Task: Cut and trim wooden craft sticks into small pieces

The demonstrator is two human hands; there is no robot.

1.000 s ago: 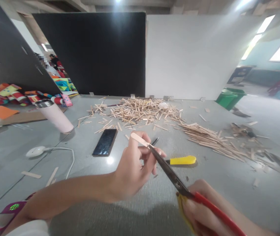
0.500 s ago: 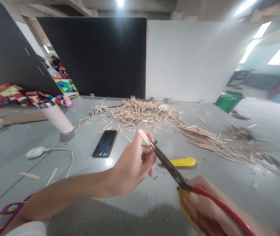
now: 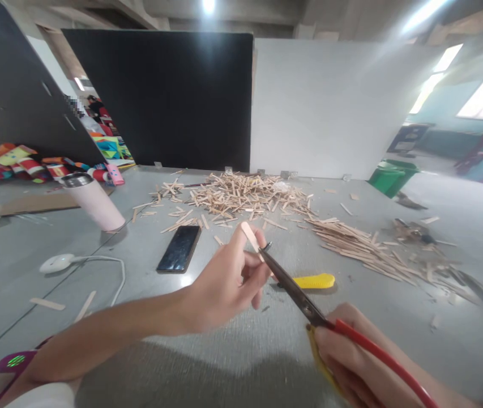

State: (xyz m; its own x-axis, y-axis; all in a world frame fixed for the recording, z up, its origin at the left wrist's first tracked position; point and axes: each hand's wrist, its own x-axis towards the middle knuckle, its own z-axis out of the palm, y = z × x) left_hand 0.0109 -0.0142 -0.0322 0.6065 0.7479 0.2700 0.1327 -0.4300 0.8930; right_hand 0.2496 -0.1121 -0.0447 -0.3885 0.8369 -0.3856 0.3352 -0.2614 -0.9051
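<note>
Between the thumb and fingers of my left hand (image 3: 228,283) is a flat wooden craft stick (image 3: 250,236), tilted, its rounded end pointing up and away. My right hand (image 3: 355,351) grips a pair of red-handled scissors (image 3: 307,309), with something yellow partly showing under the fingers. The tips of the dark blades meet the lower part of the stick, close to my left fingers. Something small and dark pokes out just past the blade tips. A yellow utility knife (image 3: 315,281) lies on the table behind the scissors.
A heap of craft sticks (image 3: 241,195) covers the back of the grey table, with more sticks (image 3: 364,249) strewn to the right. A phone (image 3: 179,249), a pink tumbler (image 3: 97,204) and a white cable with a plug (image 3: 58,263) are on the left. A green bin (image 3: 389,178) stands beyond.
Both hands keep almost the same pose, the scissors still at the stick. The stick stands slightly steeper, and the view has shifted a little.
</note>
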